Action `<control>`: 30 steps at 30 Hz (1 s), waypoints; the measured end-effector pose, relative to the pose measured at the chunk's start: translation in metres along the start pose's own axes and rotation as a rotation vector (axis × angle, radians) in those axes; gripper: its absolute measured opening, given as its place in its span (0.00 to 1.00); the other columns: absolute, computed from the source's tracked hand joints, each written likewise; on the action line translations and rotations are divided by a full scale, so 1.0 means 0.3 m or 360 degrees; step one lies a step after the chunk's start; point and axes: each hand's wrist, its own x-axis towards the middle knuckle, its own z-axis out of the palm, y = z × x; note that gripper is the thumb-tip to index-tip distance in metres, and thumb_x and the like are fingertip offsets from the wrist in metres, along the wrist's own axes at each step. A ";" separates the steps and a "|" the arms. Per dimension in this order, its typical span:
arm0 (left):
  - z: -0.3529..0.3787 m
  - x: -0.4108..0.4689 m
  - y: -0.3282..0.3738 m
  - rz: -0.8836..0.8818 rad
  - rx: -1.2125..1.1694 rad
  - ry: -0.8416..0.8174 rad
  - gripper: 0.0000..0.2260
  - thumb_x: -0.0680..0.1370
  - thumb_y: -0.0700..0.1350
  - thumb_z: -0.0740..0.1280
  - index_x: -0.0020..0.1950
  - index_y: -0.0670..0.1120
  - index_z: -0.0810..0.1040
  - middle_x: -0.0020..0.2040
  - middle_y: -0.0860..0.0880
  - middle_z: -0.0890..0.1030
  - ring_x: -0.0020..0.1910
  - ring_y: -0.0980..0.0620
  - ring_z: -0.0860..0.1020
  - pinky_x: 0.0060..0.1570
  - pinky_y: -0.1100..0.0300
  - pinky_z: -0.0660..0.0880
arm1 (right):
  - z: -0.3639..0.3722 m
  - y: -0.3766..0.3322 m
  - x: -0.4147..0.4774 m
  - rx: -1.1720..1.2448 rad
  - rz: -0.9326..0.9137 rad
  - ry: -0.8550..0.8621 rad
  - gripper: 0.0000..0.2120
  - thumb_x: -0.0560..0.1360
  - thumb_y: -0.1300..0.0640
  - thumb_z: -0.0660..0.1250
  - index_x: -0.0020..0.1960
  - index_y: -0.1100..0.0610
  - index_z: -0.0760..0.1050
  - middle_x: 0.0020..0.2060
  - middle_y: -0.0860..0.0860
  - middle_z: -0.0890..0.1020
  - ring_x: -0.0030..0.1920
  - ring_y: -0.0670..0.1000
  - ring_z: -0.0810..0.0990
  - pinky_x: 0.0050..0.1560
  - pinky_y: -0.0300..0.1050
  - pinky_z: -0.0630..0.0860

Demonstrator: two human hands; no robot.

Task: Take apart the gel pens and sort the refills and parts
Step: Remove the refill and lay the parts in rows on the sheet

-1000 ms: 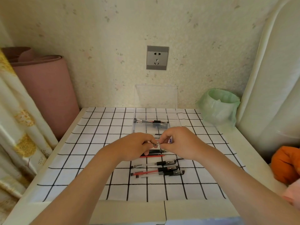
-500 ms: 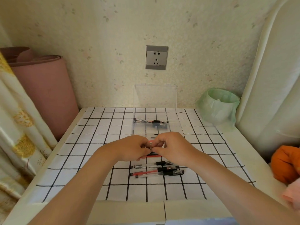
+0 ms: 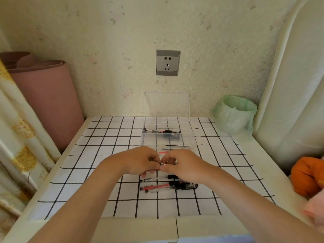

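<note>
Left hand (image 3: 140, 161) and right hand (image 3: 182, 165) both pinch one gel pen (image 3: 161, 164) tight, fingers curled, likely to twist apart; clear box (image 3: 192, 137) waits behind for parts.

- I see my left grip (image 3: 140, 163) and right grip (image 3: 183, 166) pinching one gel pen (image 3: 161, 163), just in front of the clear box (image 3: 152, 141).
- Loose pens (image 3: 157, 187) lie nearer me than that box.
</note>
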 end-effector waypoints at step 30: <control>-0.002 -0.007 0.019 0.0118 0.0109 0.0163 0.03 0.80 0.50 0.66 0.47 0.55 0.78 0.39 0.55 0.81 0.33 0.61 0.76 0.37 0.66 0.71 | -0.031 0.011 0.006 -0.0107 -0.0097 0.0051 0.08 0.79 0.46 0.64 0.48 0.49 0.79 0.44 0.47 0.81 0.37 0.42 0.75 0.41 0.44 0.73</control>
